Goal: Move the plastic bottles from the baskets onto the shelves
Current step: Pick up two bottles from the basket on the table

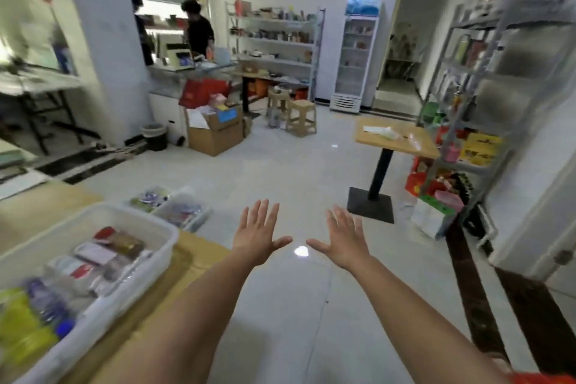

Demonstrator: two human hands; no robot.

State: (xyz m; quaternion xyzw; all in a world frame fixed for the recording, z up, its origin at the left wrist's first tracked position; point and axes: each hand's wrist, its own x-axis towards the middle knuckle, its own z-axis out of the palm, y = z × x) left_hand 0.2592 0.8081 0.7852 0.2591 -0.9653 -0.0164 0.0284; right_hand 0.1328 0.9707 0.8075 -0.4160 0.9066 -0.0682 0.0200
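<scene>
The white basket (134, 287) sits closest, low on the left on the brown worktop (177, 271). The plastic bottles (53, 302) lie inside it, some clear and some yellow, and more small baskets (187, 215) stand on the floor just behind. In the middle, the left hand (258, 234) and the right hand (343, 237) are held out over the floor, side by side and not touching. Their fingers are straight and spread apart, holding nothing, and the grey shelves (486, 78) stand on the right.
</scene>
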